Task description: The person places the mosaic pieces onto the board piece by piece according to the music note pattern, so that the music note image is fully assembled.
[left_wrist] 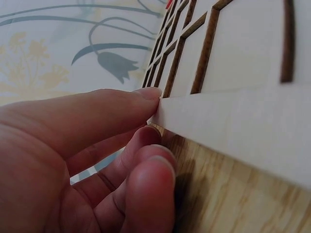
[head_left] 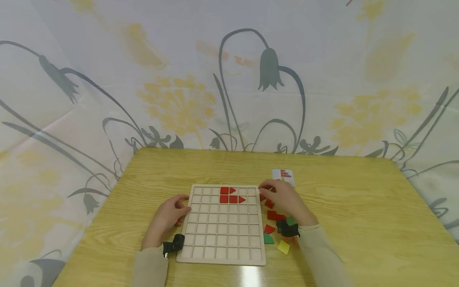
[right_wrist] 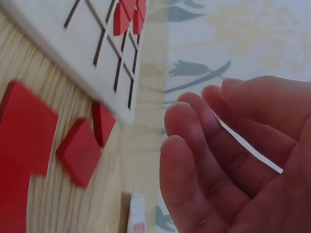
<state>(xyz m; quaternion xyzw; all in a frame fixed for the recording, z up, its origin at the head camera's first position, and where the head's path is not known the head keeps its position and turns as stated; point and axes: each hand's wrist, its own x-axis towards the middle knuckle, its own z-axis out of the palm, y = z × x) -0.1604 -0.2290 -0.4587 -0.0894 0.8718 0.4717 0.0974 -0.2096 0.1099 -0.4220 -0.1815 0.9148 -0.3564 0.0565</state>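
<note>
A pale wooden grid board (head_left: 212,228) lies on the table. Red squares (head_left: 224,190) and red triangles (head_left: 242,199) fill parts of its two top rows. At the board's left edge is my left hand (head_left: 167,213); in the left wrist view its thumb (left_wrist: 114,109) touches that edge, with the other fingers loosely bent below. My right hand (head_left: 285,197) hovers by the upper right corner, over loose red pieces (head_left: 269,204). The right wrist view shows its fingers relaxed and apart from the thumb, holding nothing. Two red pieces (right_wrist: 80,153) lie near the board's corner there.
A small printed card (head_left: 277,173) with a red pattern on a grid lies beyond my right hand. Right of the board are a green quarter-round piece (head_left: 268,238), a yellow square (head_left: 284,247) and several red pieces. A flower-patterned cloth (head_left: 247,119) hangs behind the table.
</note>
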